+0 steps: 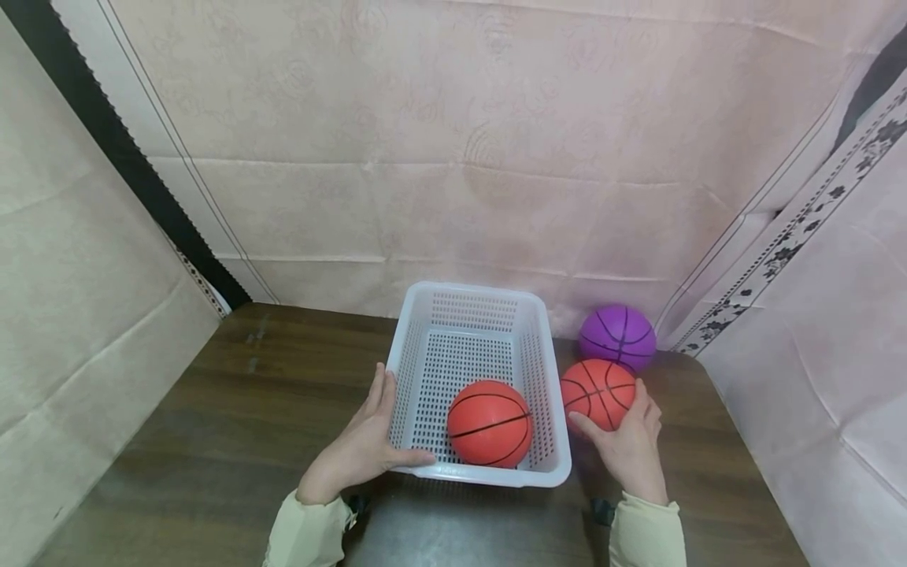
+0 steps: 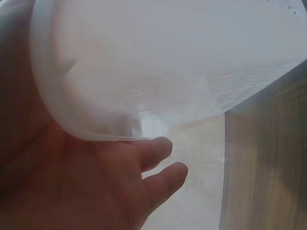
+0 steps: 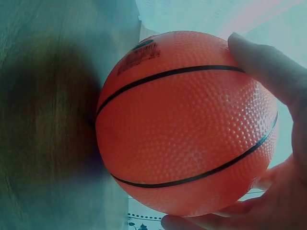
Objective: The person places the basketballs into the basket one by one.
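A white perforated plastic basket [image 1: 414, 339] stands on the table with an orange toy basketball [image 1: 489, 424] inside, near its front right. My left hand [image 1: 363, 442] rests at the basket's near left corner: the thumb lies over the front rim, and straight fingers run along the outer left side. To the basket's right, my right hand [image 1: 633, 443] holds a second orange basketball [image 3: 187, 129], thumb on one side and fingers round the other. The right wrist view shows this ball close beside the tabletop. Directly behind it sits a purple basketball [image 1: 618, 337].
Pale patterned cloth [image 1: 453, 157] hangs behind the dark wooden table [image 1: 234, 409], and further cloth walls flank it left and right. The purple ball lies near the table's back right corner, next to the cloth.
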`<state>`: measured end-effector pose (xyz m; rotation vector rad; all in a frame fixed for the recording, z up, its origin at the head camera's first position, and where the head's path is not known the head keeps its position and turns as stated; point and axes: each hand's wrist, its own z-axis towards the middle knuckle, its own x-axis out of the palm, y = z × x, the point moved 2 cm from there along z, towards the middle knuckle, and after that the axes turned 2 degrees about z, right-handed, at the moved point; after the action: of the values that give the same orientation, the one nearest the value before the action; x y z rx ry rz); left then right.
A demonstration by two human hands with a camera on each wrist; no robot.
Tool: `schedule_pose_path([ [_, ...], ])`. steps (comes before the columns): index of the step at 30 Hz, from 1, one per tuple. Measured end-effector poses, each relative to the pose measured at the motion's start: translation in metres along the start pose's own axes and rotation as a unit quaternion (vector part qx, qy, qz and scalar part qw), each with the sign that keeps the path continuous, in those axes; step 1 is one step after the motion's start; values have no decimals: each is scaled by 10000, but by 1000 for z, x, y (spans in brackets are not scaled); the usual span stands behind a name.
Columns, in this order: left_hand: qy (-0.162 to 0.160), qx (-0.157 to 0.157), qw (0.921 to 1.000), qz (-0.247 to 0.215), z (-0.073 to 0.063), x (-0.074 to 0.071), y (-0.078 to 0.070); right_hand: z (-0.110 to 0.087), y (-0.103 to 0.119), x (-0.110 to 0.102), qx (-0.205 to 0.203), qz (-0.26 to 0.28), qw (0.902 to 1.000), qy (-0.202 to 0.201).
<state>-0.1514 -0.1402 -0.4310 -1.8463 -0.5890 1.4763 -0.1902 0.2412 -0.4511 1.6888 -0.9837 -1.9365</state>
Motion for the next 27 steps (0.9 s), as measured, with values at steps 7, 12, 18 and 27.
schedule_pose_path([
  [7,-47,75,10000,20,-1,1,2,-1,1,-1,21,42,10000,-9],
  [12,-88,76,9999,-3,0,1,2,-1,1,-3,-18,28,10000,-61],
  [18,-62,50,10000,6,0,1,1,-2,4,-9,-14,66,9997,-229],
  [27,-57,91,9999,78,-1,1,2,-14,20,-27,-42,374,9969,-692],
])
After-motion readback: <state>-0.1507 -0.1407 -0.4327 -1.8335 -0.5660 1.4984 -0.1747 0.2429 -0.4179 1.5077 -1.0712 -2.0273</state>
